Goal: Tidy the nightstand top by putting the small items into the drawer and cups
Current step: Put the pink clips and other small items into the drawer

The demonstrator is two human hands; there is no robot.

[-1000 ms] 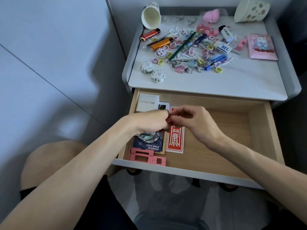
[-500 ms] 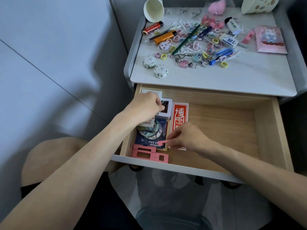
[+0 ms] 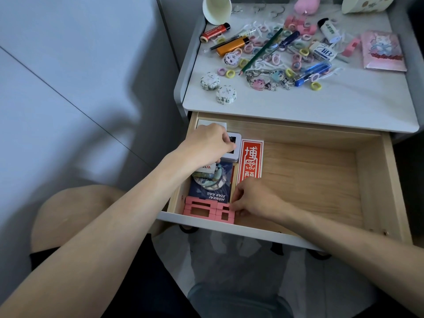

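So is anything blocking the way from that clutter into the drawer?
Nothing visible does. The drawer is pulled out below the nightstand top, its right half bare wood. The left hand grips a white tin and the right hand pinches a pink block, both at its left.

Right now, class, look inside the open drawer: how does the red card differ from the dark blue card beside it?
The red card bears white characters; the dark blue card bears white Latin lettering, upside down from here. A round badge lies on the dark blue card; only the right hand covers the red card's near end. Both lie flat, side by side, in the drawer.
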